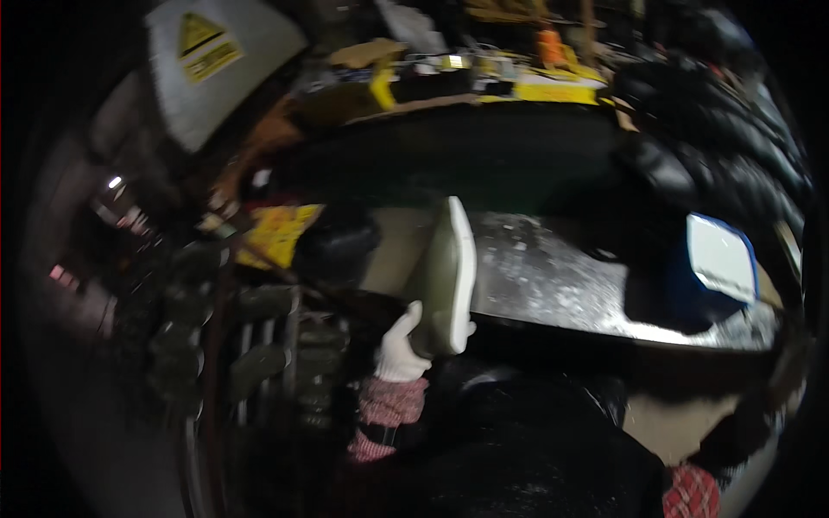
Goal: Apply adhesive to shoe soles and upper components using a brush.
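My left hand [401,350], in a white glove with a checked red sleeve behind it, is closed round the lower end of an olive-green shoe [433,281]. The shoe stands on end, its pale sole facing right, and a bit of gloved finger shows past the sole's edge. Behind it lies a grey metal worktop [553,276] with whitish smears. At the lower right a red checked sleeve [691,492] shows; dark shapes beside it hide my right hand, so its fingers cannot be made out.
A blue container [721,268] with a white face stands on the worktop's right end. Racks with several dark green shoe-like shapes [259,367] are at the left. A grey panel [216,65] with a yellow warning sign hangs upper left. Black bulky material [708,129] fills the upper right.
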`<action>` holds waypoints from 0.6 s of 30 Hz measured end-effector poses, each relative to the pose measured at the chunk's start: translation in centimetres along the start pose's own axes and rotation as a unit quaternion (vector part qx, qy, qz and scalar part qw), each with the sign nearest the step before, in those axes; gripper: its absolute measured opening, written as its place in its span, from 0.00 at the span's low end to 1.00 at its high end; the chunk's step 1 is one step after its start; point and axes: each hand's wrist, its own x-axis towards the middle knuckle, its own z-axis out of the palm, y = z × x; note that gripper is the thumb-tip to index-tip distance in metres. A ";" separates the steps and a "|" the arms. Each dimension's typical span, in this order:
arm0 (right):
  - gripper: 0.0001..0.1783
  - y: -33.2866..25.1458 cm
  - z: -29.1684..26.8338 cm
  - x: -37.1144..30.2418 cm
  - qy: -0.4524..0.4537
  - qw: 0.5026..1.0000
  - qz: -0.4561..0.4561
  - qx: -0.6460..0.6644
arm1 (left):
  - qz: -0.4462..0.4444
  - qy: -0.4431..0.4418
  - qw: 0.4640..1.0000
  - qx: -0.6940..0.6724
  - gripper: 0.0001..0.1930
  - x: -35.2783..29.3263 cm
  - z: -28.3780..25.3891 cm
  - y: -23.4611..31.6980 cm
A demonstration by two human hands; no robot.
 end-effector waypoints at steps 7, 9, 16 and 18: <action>0.13 0.8 7.8 -1.1 -0.154 0.909 0.175 0.345 | 0.018 0.014 0.998 -0.063 0.33 -3.0 -4.7 -3.8; 0.14 -1.3 7.4 -1.2 -0.201 0.932 0.192 0.234 | -0.078 -0.011 0.979 -0.190 0.34 -3.9 -4.2 -4.3; 0.16 0.3 9.1 -0.6 -0.261 0.948 0.107 0.149 | -0.066 0.125 0.989 0.046 0.42 -2.8 -3.0 -7.0; 0.14 -0.3 8.0 -0.5 -0.235 0.954 0.096 0.159 | -0.073 0.107 0.991 0.045 0.43 -1.9 -2.3 -7.2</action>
